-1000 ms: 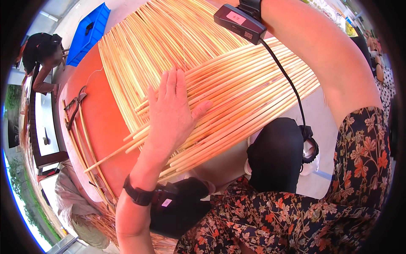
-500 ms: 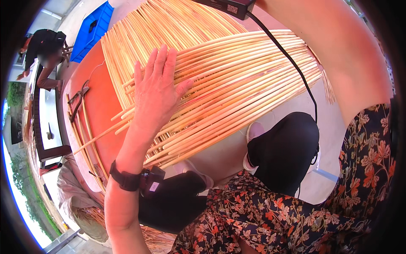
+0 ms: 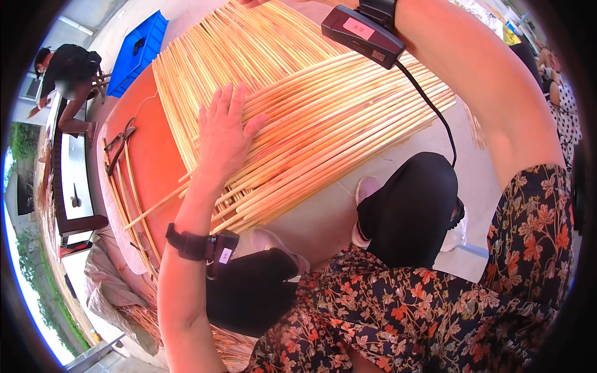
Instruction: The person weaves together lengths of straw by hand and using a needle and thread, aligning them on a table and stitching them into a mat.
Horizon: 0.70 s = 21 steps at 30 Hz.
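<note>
My left hand (image 3: 225,130) lies with spread fingers on a layer of slender pale straw-coloured sticks (image 3: 348,124), which rests crosswise over an upright-running bundle of similar sticks (image 3: 230,43) on an orange-red board (image 3: 149,186). My right hand (image 3: 255,2) is at the far top edge beside the upper bundle, mostly cut off, so what it holds is hidden. To the left of the sticks lie dark cutters (image 3: 121,146) with a few loose sticks (image 3: 134,199).
A blue plastic crate (image 3: 134,53) sits at top left. A co-worker (image 3: 71,74) bends by a dark-framed table (image 3: 81,221) on the left. Crumpled cloth (image 3: 109,280) is at lower left, and another person (image 3: 563,112) is at far right. My knees are below the board.
My left hand has shifted up and left across the sticks, with small movements. My right forearm moved up, then back down. The co-worker on the left has changed posture.
</note>
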### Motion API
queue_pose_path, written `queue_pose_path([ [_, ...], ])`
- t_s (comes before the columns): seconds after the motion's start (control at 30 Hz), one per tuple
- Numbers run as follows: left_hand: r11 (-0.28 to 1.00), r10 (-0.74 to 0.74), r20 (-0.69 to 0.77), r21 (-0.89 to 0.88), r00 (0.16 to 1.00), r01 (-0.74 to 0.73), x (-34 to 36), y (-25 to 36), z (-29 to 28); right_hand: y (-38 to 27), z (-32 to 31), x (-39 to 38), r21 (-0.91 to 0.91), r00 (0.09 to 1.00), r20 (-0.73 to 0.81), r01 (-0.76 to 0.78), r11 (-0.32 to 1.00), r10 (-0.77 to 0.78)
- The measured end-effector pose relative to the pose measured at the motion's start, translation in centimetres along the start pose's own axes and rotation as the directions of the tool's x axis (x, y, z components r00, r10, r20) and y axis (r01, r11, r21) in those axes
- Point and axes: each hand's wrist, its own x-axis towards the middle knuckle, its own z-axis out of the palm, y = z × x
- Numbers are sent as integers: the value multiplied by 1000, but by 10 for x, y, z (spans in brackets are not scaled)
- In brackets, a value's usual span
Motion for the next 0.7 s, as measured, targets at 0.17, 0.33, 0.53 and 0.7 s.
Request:
queue_pose_path([
  [0.17, 998, -43, -254, -59, 966, 29, -19, 9, -26, -18, -14, -12, 371, 984, -138, 159, 915, -115],
  [0.33, 997, 6, -281, -77, 960, -29, -51, 42, -36, -47, -7, -41, 378, 975, -121, 219, 900, -186],
  [0.53, 981, -12, -108, -193, 994, -9, -50, 65, -35, -95, 11, -85, 450, 967, 67, 192, 872, -247],
  [0.7, 972, -23, 30, -233, 999, 30, -64, 102, -62, -124, -17, -137, 422, 926, 165, 244, 873, -339],
])
